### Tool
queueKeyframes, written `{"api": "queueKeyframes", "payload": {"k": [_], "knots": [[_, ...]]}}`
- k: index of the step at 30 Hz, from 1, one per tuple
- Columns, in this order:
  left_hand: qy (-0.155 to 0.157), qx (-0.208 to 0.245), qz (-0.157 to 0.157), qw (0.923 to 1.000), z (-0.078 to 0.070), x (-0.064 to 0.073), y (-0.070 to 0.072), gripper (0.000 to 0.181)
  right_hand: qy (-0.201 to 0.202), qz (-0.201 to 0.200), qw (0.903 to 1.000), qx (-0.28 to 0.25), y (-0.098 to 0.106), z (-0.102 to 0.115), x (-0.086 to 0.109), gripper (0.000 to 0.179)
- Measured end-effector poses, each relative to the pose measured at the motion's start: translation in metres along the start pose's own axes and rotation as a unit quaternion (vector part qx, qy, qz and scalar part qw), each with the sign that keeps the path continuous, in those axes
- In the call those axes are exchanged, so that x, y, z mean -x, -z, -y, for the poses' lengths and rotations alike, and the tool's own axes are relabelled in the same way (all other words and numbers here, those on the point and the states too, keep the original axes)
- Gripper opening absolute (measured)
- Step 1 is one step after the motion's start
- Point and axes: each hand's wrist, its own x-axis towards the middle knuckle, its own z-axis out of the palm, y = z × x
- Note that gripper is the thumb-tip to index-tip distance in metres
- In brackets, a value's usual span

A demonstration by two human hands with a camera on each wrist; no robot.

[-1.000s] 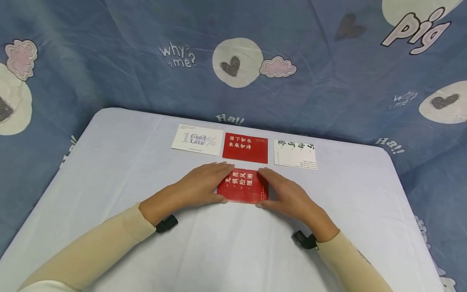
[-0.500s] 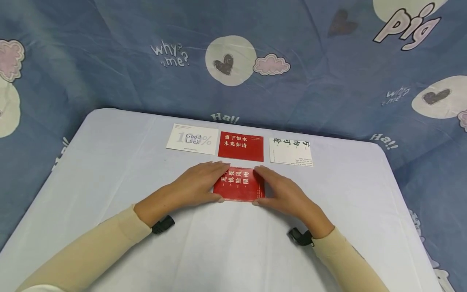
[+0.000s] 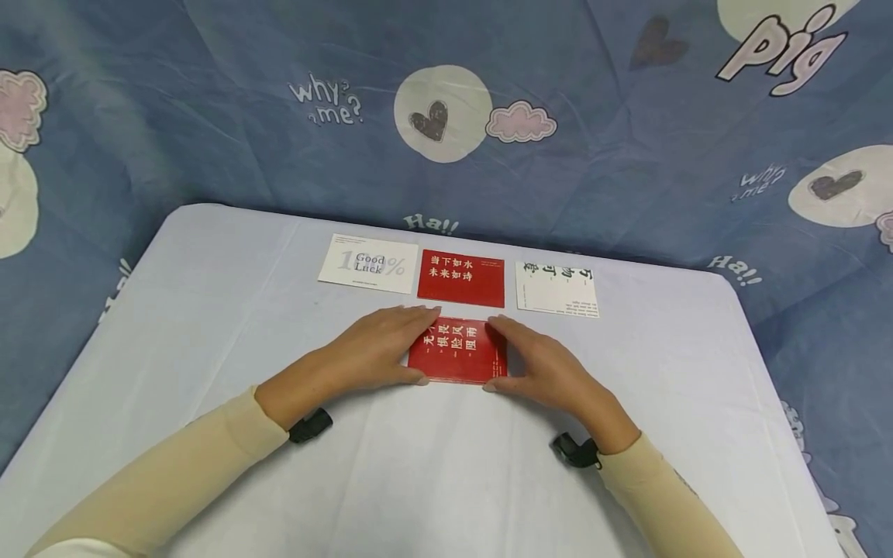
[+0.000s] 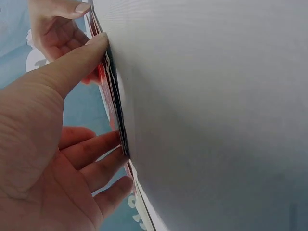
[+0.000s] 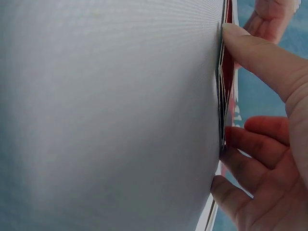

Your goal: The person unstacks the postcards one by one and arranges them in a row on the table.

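A small stack of cards (image 3: 456,363), topped by a red one with white Chinese characters, lies flat on the white table. My left hand (image 3: 377,349) holds its left end, thumb at the near corner and fingers at the far one. At the right end, my right hand (image 3: 547,368) grips it the same way. Seen edge-on in the left wrist view, the stack (image 4: 113,91) shows several layers between thumb and fingertips. The right wrist view shows slim gaps between the layers of the stack (image 5: 222,91).
Beyond the stack lie a white "Good Luck" card (image 3: 367,265), a red card (image 3: 460,291) with white characters and a white card (image 3: 556,293) with dark characters, in a row. The white tabletop (image 3: 425,473) ends at a blue printed curtain (image 3: 279,170).
The head view has shifted slightly, so everything appears a little further left than a second ago. Both hands keep their hold on the stack, which stays in place before the row of cards.
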Motion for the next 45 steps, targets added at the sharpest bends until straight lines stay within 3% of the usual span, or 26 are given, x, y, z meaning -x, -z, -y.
{"api": "queueKeyframes", "payload": {"k": [24,45], "knots": [[-0.009,0.013,-0.011,0.9998,-0.007,-0.002,0.005,0.102,-0.002,-0.008,1.0000,0.001,0.014,-0.002,0.007,0.095],[-0.028,0.009,-0.013,0.9995,-0.033,-0.020,0.010,0.100,-0.028,-0.012,0.9989,0.034,0.044,-0.002,0.028,0.094]]}}
